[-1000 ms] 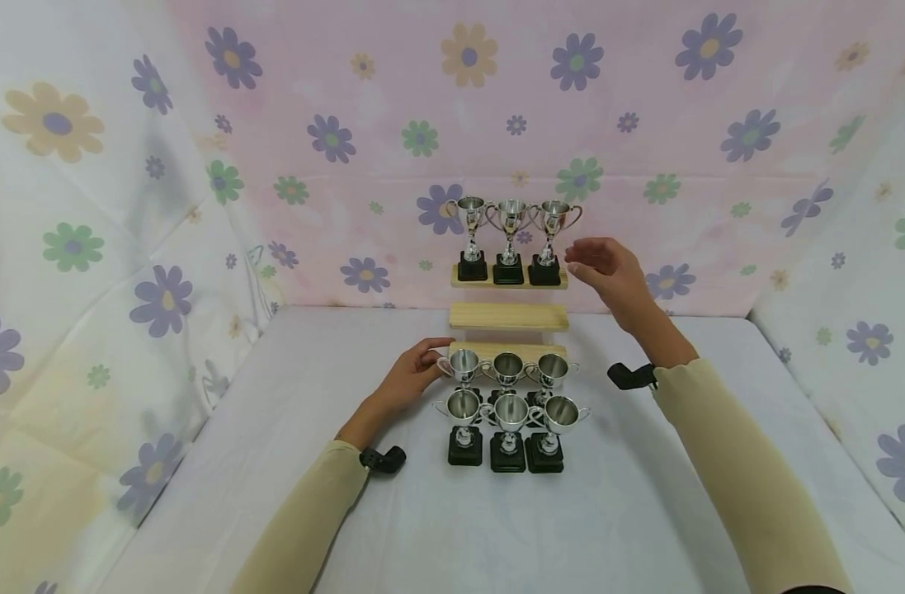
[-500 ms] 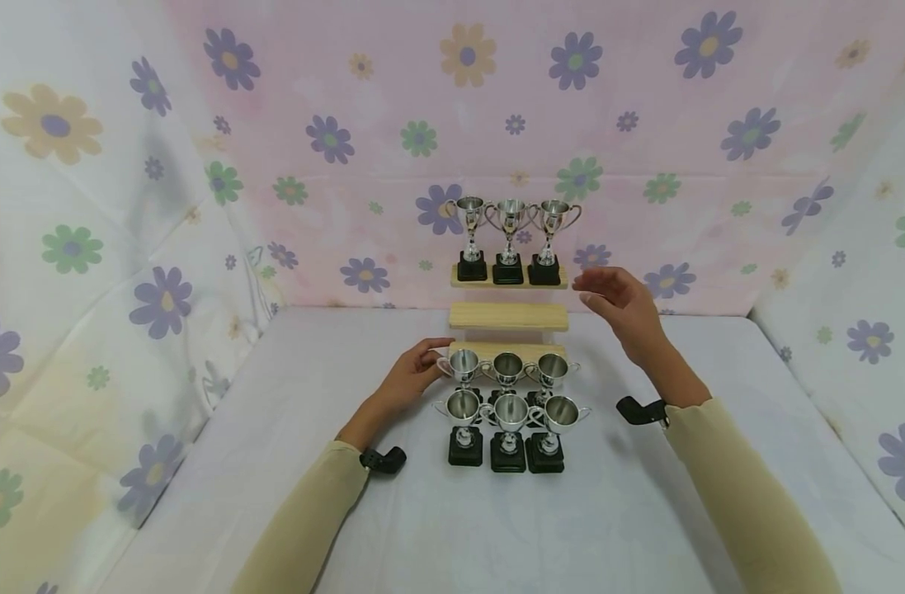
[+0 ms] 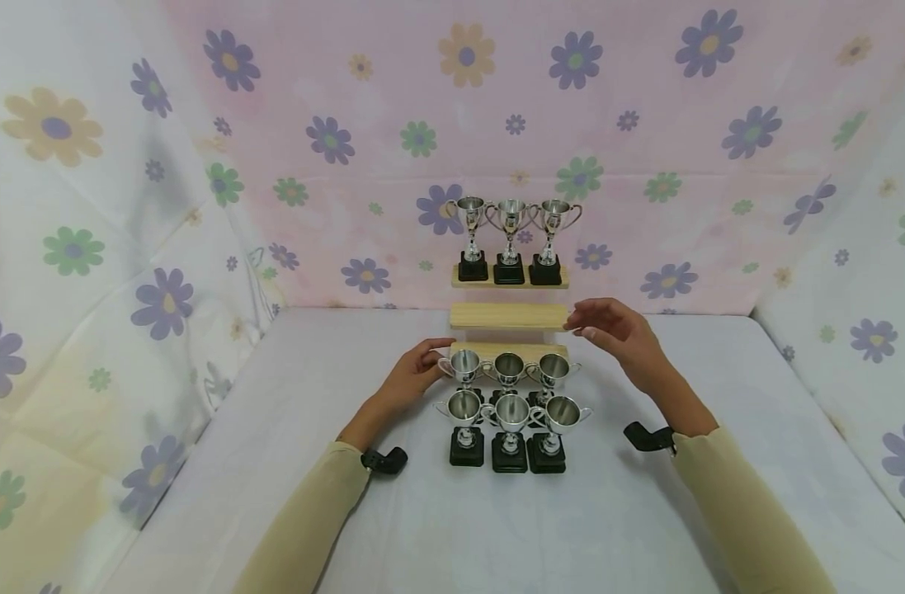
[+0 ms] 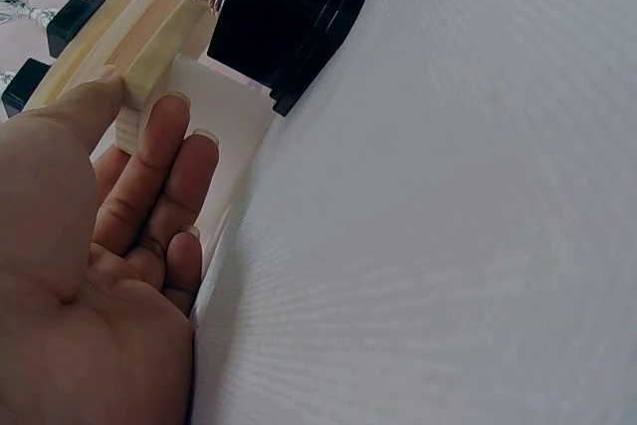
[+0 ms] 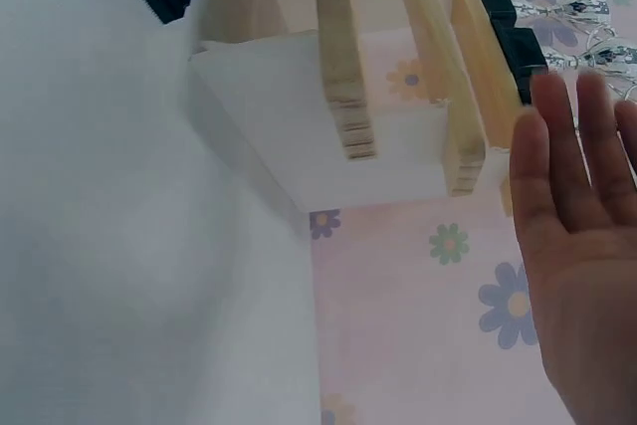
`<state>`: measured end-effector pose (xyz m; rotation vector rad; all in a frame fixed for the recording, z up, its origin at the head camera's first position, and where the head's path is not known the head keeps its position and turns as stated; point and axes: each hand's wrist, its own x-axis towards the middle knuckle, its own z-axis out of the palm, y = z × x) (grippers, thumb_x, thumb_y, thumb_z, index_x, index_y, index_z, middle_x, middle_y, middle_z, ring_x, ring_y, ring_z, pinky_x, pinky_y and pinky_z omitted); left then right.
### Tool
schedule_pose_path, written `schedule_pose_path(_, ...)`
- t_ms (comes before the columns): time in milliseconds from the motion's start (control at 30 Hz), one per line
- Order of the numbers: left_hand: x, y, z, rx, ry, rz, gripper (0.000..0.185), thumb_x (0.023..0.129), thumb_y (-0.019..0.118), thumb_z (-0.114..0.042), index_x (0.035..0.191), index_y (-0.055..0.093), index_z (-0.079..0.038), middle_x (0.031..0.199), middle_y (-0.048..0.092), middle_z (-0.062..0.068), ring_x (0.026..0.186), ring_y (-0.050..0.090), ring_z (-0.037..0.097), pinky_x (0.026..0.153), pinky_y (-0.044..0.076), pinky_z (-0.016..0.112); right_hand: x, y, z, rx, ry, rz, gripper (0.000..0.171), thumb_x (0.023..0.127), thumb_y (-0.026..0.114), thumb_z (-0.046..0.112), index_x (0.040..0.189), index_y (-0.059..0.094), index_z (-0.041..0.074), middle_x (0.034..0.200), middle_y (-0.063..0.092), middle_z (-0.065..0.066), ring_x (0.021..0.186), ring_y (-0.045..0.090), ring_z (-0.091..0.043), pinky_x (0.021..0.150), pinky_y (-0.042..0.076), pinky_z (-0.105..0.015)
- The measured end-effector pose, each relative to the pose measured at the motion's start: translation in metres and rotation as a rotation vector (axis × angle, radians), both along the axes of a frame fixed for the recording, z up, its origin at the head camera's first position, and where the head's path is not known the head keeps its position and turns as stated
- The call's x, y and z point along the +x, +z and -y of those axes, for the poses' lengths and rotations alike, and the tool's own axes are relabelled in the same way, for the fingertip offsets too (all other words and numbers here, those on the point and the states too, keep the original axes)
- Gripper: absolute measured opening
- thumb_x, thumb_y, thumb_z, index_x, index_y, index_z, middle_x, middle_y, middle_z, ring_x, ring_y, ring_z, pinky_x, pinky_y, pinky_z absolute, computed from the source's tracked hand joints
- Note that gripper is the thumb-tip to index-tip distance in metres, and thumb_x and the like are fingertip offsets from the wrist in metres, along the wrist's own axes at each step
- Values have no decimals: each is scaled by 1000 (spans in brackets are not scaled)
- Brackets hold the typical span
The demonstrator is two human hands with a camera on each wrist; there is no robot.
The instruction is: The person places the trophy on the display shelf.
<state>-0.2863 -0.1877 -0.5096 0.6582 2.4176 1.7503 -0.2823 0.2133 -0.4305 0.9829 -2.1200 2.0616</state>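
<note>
A three-step stand with pale wooden boards (image 3: 508,315) and white side panels (image 5: 289,116) stands at the back of the table. Three silver trophy cups (image 3: 509,268) on black bases line its top board. My left hand (image 3: 411,375) holds the left end of the lowest board, thumb on the wood and fingers lower, beside the white panel. My right hand (image 3: 626,342) holds nothing; its fingertips are near the right end of the middle board, thumb apart from the fingers. In the right wrist view its fingers (image 5: 592,146) are extended and overlap the top trophies.
Two rows of silver trophy cups stand before the lowest board, three in the front row (image 3: 509,454) and three behind (image 3: 508,367). White cloth (image 3: 645,511) covers the table. Flowered cloth (image 3: 333,223) hangs behind and at both sides.
My right hand has come down from beside the top board's trophies to the level of the middle board. My left hand, the stand and the trophies stay in place.
</note>
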Motion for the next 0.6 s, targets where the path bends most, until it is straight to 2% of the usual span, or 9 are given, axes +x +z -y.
schedule_pose_path(267, 1, -2, 0, 3, 3, -1, 48, 108, 63, -9, 154, 52, -9, 104, 75, 11, 97, 70, 23, 88, 47, 27, 5, -13, -8, 31, 169, 3, 40, 102, 58, -11, 140, 50, -15, 129, 67, -24, 123, 67, -30, 104, 53, -32)
schedule_pose_path(433, 2, 0, -1, 11, -2, 8, 48, 108, 63, -9, 155, 51, -9, 106, 75, 12, 97, 70, 19, 88, 48, 26, 8, -19, -11, 72, 246, -3, 44, 98, 58, -15, 142, 50, -14, 135, 64, -24, 127, 65, -27, 108, 51, -34)
schedule_pose_path(600, 2, 1, -1, 27, -3, 6, 48, 108, 63, -8, 155, 52, -8, 108, 75, 13, 96, 71, 12, 89, 49, 25, 11, -21, -12, 148, 283, 21, 49, 97, 62, -12, 145, 50, -10, 141, 62, -15, 133, 61, -21, 112, 46, -32)
